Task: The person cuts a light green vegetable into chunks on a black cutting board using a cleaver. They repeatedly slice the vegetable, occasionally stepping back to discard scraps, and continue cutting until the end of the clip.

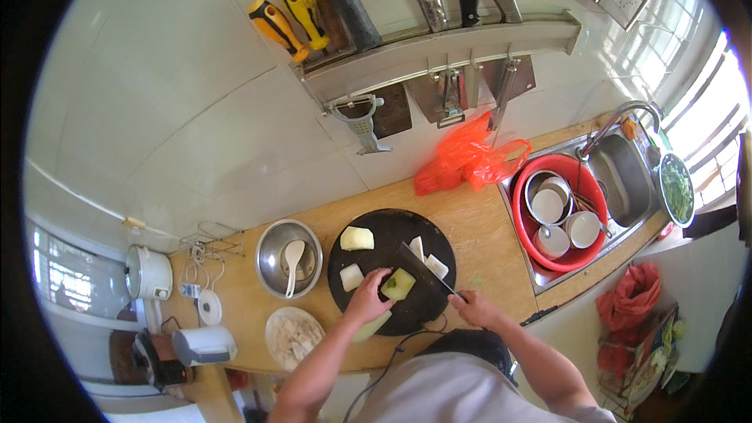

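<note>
My left hand [368, 295] grips a green-skinned melon piece [399, 285], probably winter melon, by its left edge on the round black cutting board [392, 220]. In my right hand [476, 309] is the handle of a knife [433, 272]. Its dark blade slants up and left over the board, between the held piece and white melon pieces [436, 266] on the right. Two more pale chunks, one higher [357, 238] and one lower [351, 277], lie on the board's left side. A light green melon piece [373, 327] shows partly behind my left wrist.
Left of the board are a steel bowl [265, 252] with a white rice paddle [292, 261] and a plate of pale pieces [294, 335]. A red basin [520, 229] of bowls sits over the sink's left side. Red plastic bags [470, 158] rest by the wall, below a knife rack [440, 50].
</note>
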A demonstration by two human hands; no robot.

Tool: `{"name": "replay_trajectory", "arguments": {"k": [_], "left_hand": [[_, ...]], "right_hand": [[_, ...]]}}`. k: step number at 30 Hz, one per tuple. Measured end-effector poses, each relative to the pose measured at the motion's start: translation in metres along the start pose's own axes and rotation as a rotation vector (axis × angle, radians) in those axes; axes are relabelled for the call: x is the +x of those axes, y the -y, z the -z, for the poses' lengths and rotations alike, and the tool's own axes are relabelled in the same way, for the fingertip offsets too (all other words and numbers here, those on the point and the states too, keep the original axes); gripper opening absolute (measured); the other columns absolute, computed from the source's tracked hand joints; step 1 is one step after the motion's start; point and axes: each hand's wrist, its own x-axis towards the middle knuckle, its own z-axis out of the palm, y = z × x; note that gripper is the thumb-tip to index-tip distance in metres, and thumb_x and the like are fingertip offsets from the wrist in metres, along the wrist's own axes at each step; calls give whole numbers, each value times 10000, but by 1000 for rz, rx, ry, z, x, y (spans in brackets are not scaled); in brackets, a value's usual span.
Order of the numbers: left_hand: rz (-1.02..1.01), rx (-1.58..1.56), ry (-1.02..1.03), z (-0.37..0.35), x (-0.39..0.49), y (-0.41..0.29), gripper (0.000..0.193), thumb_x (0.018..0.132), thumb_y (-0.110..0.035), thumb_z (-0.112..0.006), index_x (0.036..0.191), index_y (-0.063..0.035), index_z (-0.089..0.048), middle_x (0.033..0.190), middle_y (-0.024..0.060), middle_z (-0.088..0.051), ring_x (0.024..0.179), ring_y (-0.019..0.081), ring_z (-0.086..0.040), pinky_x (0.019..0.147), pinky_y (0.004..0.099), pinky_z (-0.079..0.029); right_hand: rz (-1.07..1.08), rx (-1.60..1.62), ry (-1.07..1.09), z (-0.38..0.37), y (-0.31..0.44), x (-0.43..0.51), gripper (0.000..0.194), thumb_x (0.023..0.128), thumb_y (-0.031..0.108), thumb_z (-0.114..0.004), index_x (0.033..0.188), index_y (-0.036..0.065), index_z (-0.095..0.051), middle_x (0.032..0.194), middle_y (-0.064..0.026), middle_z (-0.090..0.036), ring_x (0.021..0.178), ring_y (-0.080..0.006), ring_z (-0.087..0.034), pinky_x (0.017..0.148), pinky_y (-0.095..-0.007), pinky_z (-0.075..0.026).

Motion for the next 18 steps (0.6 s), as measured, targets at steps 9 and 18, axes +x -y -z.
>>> {"name": "replay_trajectory", "arguments": {"k": [9,18], "left_hand": [[109,153,-386,-50,-15,13,550,743,-316,-913,1199,-69,-730,1126,139,-737,1093,357,-674,959,482,-525],[213,283,-385,-41,-31,-5,566,716,-410,-928,1173,-129,-748,1110,87,-745,1113,321,-656,960,503,-471]], "right_hand": [[131,-205,-130,-14,36,-50,555,1095,520,-461,1046,26,-708,955,-309,-711,952,-509,-689,835,-574,-542],[143,-241,-87,-30,30,-54,539,1097,516,-464,1042,44,-719,961,-294,-720,957,-506,-691,844,-575,-547]]}}
